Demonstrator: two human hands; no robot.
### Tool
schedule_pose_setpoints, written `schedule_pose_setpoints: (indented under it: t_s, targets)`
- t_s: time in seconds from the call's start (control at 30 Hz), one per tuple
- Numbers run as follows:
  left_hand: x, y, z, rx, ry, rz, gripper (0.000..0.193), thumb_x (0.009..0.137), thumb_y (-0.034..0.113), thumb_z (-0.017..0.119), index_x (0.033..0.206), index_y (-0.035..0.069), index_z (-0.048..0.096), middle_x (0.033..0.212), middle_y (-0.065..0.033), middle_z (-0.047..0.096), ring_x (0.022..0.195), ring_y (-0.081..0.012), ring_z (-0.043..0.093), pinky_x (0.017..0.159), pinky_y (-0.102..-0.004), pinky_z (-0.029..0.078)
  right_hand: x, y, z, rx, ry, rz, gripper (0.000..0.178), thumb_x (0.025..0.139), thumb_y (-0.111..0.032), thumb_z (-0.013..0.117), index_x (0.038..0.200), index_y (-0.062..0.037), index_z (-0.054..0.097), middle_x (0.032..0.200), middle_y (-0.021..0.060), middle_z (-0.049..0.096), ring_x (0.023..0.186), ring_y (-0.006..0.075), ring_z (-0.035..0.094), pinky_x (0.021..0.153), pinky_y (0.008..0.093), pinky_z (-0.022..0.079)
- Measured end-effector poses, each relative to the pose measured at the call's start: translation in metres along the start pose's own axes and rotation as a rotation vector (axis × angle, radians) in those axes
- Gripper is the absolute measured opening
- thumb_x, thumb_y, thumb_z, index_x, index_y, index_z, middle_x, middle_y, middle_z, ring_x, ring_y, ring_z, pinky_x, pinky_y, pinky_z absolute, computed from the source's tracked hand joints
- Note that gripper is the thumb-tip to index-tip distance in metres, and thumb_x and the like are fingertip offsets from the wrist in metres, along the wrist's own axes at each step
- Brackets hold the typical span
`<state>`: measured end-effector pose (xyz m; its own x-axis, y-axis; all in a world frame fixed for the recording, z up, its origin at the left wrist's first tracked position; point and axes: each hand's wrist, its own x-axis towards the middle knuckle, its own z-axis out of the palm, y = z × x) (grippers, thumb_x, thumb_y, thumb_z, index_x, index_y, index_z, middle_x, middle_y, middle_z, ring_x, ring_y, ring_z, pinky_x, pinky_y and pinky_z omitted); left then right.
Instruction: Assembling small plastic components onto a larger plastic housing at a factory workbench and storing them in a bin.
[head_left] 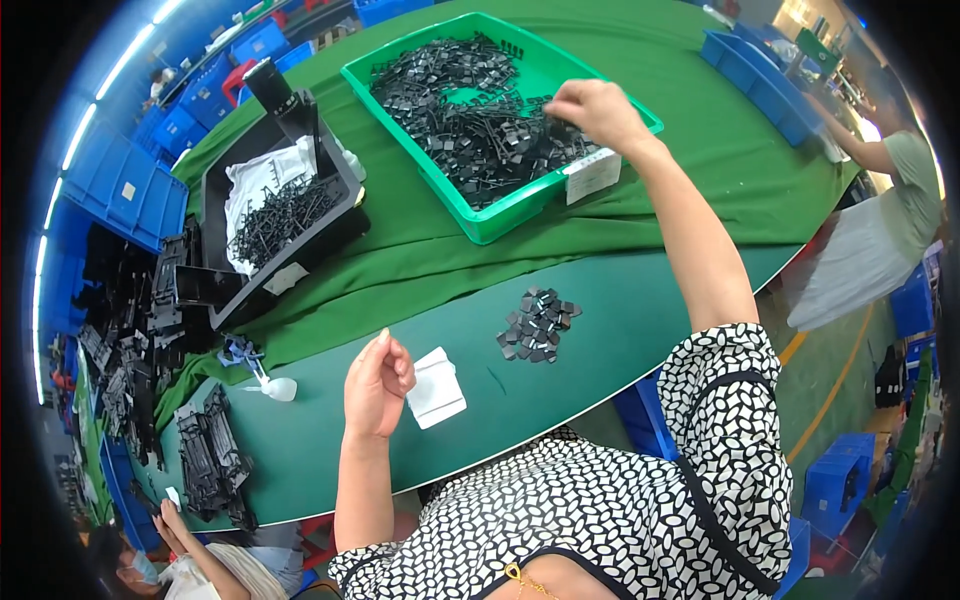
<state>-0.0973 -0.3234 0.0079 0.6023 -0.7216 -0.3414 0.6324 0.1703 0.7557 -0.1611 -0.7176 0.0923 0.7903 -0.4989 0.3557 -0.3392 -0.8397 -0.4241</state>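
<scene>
My right hand (597,112) reaches over the near right part of a green plastic tray (480,225). Its fingers are pinched together just above a heap of small black plastic parts (480,130); whatever is between the fingertips blends into the dark heap. Above the table, my left hand (378,388) is raised with fingers curled and thumb against them; anything inside is too small to make out. Close beside it lies a white folded cloth or pad (436,388). Farther right, a small pile of flat black pieces (538,325) rests on the green tabletop (590,350).
Left of the tray stands a black bin (345,225) with thin black parts on white lining. A white spoon-shaped item (278,388) and stacked black frames (213,460) lie at the left. A blue crate (765,85) is at the far right. Co-workers sit lower left and right.
</scene>
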Motion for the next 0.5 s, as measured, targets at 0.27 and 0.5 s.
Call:
schedule_pose_setpoints:
  t_s: [0.27, 0.5]
  targets:
    - [-0.002, -0.006, 0.002, -0.012, 0.013, -0.028, 0.025, 0.091, 0.023, 0.046, 0.073, 0.006, 0.050, 0.058, -0.0019, 0.046, 0.051, -0.0104, 0.042, 0.047, -0.0225, 0.033, 0.002, -0.004, -0.005, 0.577, 0.099, 0.116, 0.028, 0.075, -0.027, 0.065, 0.083, -0.0006, 0.066, 0.071, 0.0041, 0.064, 0.066, 0.0107, 0.056, 0.064, 0.0261, 0.045]
    - [-0.002, -0.013, 0.007, 0.022, -0.033, -0.077, 0.025, 0.090, 0.024, 0.047, 0.072, 0.006, 0.050, 0.059, -0.0022, 0.047, 0.052, -0.0105, 0.043, 0.049, -0.0226, 0.033, 0.004, 0.005, -0.007, 0.344, 0.016, 0.208, 0.028, 0.073, -0.028, 0.065, 0.081, -0.0019, 0.066, 0.070, 0.0051, 0.063, 0.065, 0.0123, 0.056, 0.063, 0.0268, 0.046]
